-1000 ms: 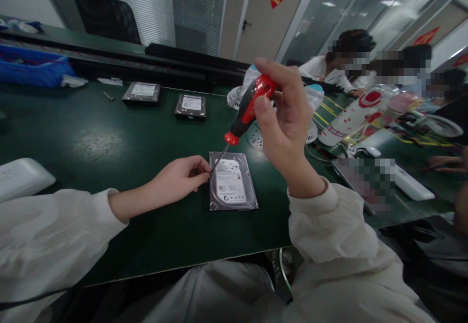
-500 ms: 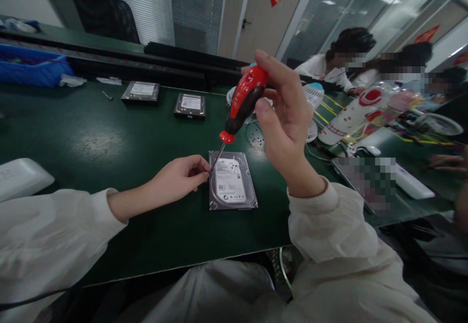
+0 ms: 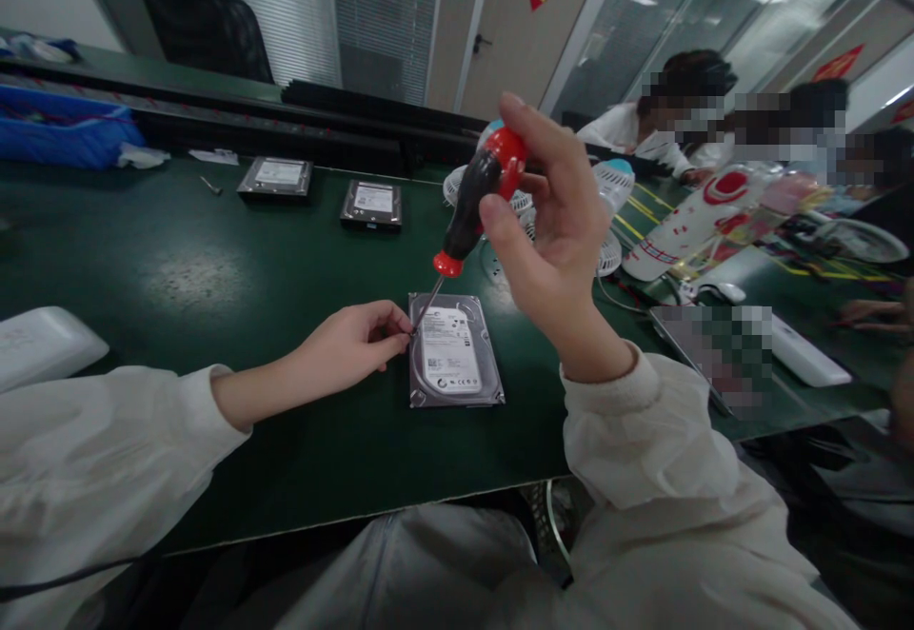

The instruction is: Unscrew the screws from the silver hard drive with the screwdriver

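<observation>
A hard drive [image 3: 451, 352] with a white label lies flat on the green table. My right hand [image 3: 553, 221] grips the red and black handle of a screwdriver [image 3: 475, 197] by its upper end. Its shaft slants down to the drive's upper left edge. There, beside the tip, my left hand [image 3: 357, 346] has thumb and forefinger pinched together; whatever is between them is too small to make out.
Two more hard drives [image 3: 275, 178] [image 3: 371, 204] lie farther back. A blue bin [image 3: 68, 130] stands at the left, near a white object [image 3: 49, 344]. White fans [image 3: 610, 187], a bottle [image 3: 671, 230] and a tablet [image 3: 704, 354] are at the right. People sit beyond.
The screwdriver handle has turned about its axis, showing more black. My right thumb and fingers have shifted slightly left around it. My left hand is nearly unmoved.
</observation>
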`<state>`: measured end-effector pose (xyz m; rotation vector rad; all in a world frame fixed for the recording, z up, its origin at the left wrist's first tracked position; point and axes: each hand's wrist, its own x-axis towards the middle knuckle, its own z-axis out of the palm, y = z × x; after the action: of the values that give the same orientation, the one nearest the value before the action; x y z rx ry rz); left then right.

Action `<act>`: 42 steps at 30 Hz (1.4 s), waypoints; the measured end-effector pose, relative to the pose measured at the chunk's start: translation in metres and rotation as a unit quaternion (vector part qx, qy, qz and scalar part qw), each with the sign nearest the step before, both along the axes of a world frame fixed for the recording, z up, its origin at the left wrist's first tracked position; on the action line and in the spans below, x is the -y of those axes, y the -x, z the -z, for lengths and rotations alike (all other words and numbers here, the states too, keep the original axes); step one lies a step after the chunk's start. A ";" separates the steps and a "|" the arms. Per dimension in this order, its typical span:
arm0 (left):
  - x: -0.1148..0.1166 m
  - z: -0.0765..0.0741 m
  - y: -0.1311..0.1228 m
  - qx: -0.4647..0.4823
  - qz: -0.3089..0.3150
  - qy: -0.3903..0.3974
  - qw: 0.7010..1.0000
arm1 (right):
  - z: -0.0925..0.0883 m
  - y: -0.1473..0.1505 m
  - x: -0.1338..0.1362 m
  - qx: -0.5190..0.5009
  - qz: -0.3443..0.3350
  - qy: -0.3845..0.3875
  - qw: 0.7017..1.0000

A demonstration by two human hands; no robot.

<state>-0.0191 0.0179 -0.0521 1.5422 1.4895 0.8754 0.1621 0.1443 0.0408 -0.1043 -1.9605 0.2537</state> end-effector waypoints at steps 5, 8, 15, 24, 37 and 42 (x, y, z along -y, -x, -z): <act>-0.001 0.002 0.002 0.000 0.005 0.003 1.000 | -0.003 0.000 0.002 -0.007 -0.007 -0.018 1.000; 0.000 0.003 0.002 0.007 0.004 0.002 1.000 | -0.003 0.001 0.003 0.007 -0.045 -0.020 0.999; 0.001 0.000 0.001 0.002 0.001 0.002 1.000 | -0.001 0.001 0.003 -0.032 0.003 -0.025 0.999; 0.000 0.002 0.001 0.002 0.002 -0.001 1.000 | -0.003 0.002 0.004 -0.039 0.011 -0.040 0.998; -0.001 0.001 0.000 0.005 0.001 -0.002 1.000 | -0.005 0.001 0.010 -0.021 0.000 -0.039 0.999; 0.000 0.002 0.000 0.015 0.003 -0.003 1.000 | -0.006 0.001 0.009 0.022 -0.084 -0.017 0.996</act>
<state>-0.0192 0.0183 -0.0538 1.5294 1.4613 0.8970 0.1609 0.1352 0.0465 0.0776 -2.0182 0.3304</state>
